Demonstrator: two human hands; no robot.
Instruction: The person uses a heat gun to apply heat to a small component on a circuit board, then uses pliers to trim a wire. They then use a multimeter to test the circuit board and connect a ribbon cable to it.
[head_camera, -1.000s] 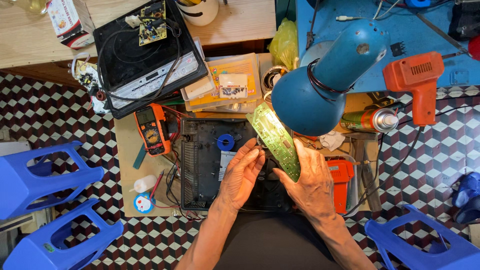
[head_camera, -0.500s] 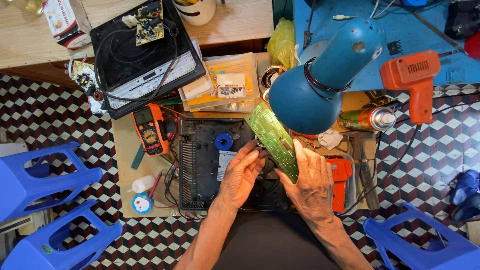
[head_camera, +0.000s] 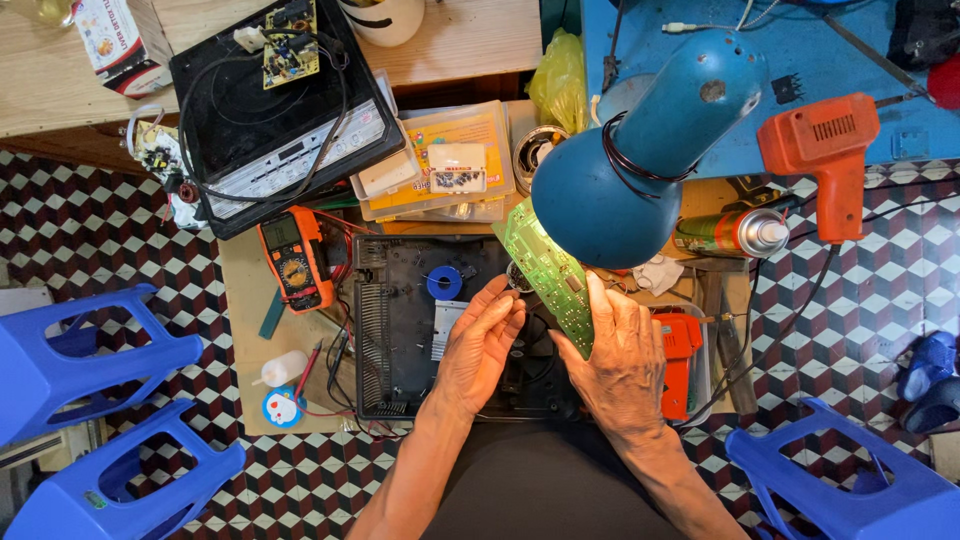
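Green circuit board (head_camera: 548, 272) tilts up under the blue lamp (head_camera: 640, 160), above the open black casing (head_camera: 430, 330), so light falls on it. My right hand (head_camera: 622, 365) grips its lower edge; my left hand (head_camera: 480, 345) pinches something small by it.

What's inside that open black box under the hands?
Inside the open black box sit a blue round part, a white plate and wires. The left hand and right hand cover the middle.
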